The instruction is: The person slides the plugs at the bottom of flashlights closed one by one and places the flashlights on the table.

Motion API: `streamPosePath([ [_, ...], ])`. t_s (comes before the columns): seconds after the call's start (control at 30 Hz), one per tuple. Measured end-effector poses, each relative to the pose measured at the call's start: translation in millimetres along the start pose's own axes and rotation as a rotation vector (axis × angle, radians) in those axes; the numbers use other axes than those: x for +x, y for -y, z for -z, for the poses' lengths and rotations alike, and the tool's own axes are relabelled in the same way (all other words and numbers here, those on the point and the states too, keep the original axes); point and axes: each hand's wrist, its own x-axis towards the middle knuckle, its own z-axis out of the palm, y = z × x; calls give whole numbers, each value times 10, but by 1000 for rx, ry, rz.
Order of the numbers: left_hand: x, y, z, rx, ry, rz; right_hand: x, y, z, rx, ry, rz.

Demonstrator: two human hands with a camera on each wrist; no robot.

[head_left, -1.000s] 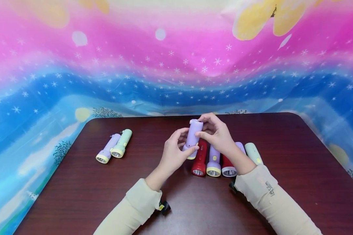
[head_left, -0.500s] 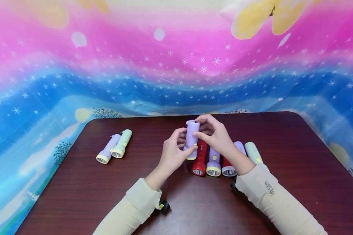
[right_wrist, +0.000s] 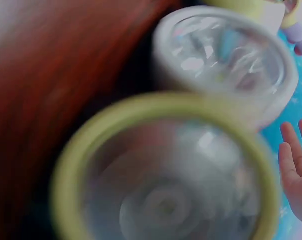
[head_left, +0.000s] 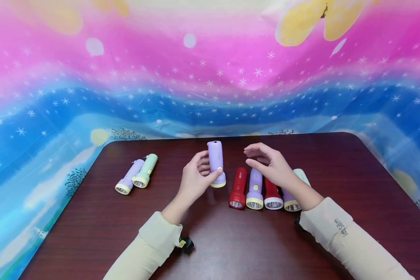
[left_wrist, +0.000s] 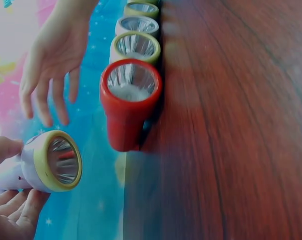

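A purple flashlight (head_left: 216,157) with a yellow rim is gripped by my left hand (head_left: 196,175), its lens end down and its tail up. The left wrist view shows the thumb and fingers around the flashlight's body (left_wrist: 36,162). My right hand (head_left: 271,163) holds nothing; its fingers are relaxed above the row of flashlights. Under and beside it lie a red flashlight (head_left: 238,188), a purple one with a yellow rim (head_left: 255,190), a red one with a silver rim (head_left: 273,196) and another purple one (head_left: 292,202), partly hidden by the right hand and wrist.
At the row's right end a green flashlight (head_left: 301,175) shows behind the right forearm. On the left of the dark wooden table (head_left: 91,233) lie a purple flashlight (head_left: 129,177) and a green flashlight (head_left: 145,171), side by side. A patterned cloth (head_left: 210,77) hangs behind the table.
The right hand has let go of the purple flashlight and moved right. The left hand has carried the flashlight slightly to the left, apart from the row.
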Motion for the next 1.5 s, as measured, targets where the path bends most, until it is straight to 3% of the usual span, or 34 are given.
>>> streamPosePath([
  [0.33,51,28,160,-13,20,34,-274,-148,283,-103,53,-76],
  [0.47,47,53,197,-19,34,91,-356,-181,368,-138,78,-117],
  [0.63,11,88,218,30,72,144,-449,-236,440,-245,84,-84],
  [0.77,-15,110,233,45,101,143,-508,-251,487,-326,111,-63],
  [1.03,-26,189,230,77,177,154,-602,-308,544,-371,164,-59],
  [1.27,9,254,187,104,253,203,-683,-395,586,-443,223,-34],
  [1.5,37,280,140,141,319,231,-698,-428,591,-469,276,-74],
])
